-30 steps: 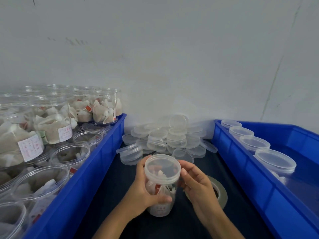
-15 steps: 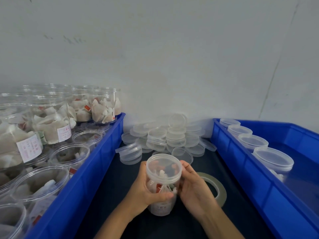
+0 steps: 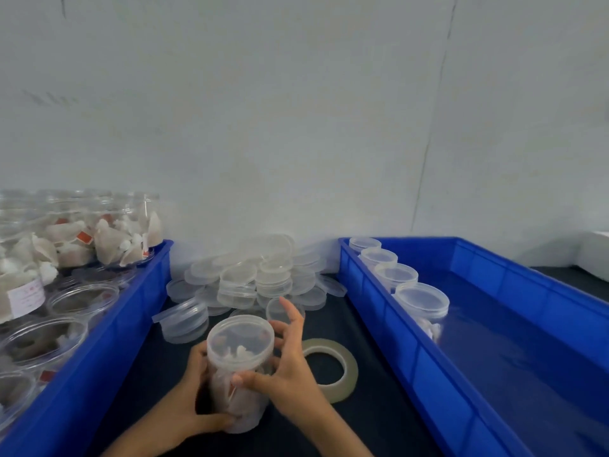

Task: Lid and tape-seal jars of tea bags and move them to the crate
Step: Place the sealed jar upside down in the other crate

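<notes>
Head view shows the left hand [image 3: 191, 400] with its grip wrapped round the lower body of a clear jar [image 3: 239, 374] of tea bags, fingers curled under its base side. Across from it the right hand [image 3: 290, 374] has its grip on the jar too: thumb pressed on the near wall below the lid [image 3: 240, 338], fingers curled round the far side at the lid's rim, the index finger lifted free. That lid sits on the jar, which stands roughly upright, slightly tilted, near the front middle of the dark bench [image 3: 372, 420].

Just right of the jar a roll of clear tape [image 3: 333, 369] lies flat on the bench, partly behind the right hand. Behind the hands, a heap of loose lids [image 3: 257, 278] is piled against the wall at the bench's back edge.

Along the bench's right side stands a blue crate [image 3: 438, 390] holding four lidded jars [image 3: 421, 300] in a row along its left wall. Along the left side, another blue crate [image 3: 108, 351] holds open jars [image 3: 79, 301] of tea bags, some stacked at the back.
</notes>
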Demonstrator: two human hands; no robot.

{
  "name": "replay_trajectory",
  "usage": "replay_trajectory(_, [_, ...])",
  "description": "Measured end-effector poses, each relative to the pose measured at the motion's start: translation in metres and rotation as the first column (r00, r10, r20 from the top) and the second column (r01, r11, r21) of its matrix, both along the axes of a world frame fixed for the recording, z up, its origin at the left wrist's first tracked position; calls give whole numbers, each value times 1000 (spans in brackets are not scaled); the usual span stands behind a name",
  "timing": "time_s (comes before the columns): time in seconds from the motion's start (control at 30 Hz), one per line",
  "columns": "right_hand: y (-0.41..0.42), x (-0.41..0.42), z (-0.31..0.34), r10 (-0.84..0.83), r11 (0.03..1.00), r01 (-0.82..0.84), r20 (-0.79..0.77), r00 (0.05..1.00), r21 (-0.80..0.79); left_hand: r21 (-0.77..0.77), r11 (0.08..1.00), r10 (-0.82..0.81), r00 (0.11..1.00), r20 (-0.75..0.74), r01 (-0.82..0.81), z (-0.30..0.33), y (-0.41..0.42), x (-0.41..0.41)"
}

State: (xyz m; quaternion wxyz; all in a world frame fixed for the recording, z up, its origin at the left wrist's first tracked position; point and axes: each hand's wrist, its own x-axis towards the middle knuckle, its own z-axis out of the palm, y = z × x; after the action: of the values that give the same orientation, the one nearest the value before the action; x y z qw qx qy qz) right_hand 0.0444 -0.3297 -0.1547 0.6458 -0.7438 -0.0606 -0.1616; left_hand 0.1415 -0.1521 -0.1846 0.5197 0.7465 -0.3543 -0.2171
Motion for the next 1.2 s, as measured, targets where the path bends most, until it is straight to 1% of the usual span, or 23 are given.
replay_trajectory(0.1, [6,-1,4,-25,998,24,-14,1000,-50,32,997,71,996,43,-73,-1,-6,-2])
replay_trajectory(0.2, [9,-4,7,-37,999,37,-49,998,-5,7,993,116,992,51,-117,-2,-10,-3])
replay_trajectory(0.27, [9,-7,11,-39,999,39,-41,998,1,-15,992,123,991,56,-123,0,-13,-6])
replay_trajectory(0.37, [7,-8,24,-92,995,92,5,996,-32,-77,991,117,988,105,-109,11,-24,-11])
replay_trajectory(0.47, [-3,-6,50,-156,988,157,51,986,-7,-192,975,129,990,59,-115,30,-41,-19])
replay_trajectory(0.53, [-15,-2,72,-216,976,216,69,974,-4,-268,952,170,983,70,-146,46,-60,-20])
replay_trajectory(0.6, [-30,3,95,-288,955,293,93,953,-49,-329,931,186,980,63,-156,65,-85,-21])
replay_trajectory(0.67, [-50,8,116,-355,925,365,99,930,-106,-368,921,166,983,73,-129,81,-112,-20])
replay_trajectory(0.8, [-101,20,148,-418,895,425,75,905,-138,-425,897,153,988,38,-122,102,-171,-6])
replay_trajectory(0.87, [-129,24,157,-430,892,436,75,900,-121,-426,897,144,989,32,-117,110,-201,1])
replay_trajectory(0.97, [-171,35,164,-495,863,500,77,866,-70,-387,919,126,988,89,-82,119,-249,15])
replay_trajectory(1.07, [-213,52,165,-538,841,540,86,839,-7,-358,929,144,983,118,-93,124,-295,31])
replay_trajectory(1.2, [-262,75,164,-601,794,608,125,789,-15,-304,949,140,973,183,-79,130,-350,56])
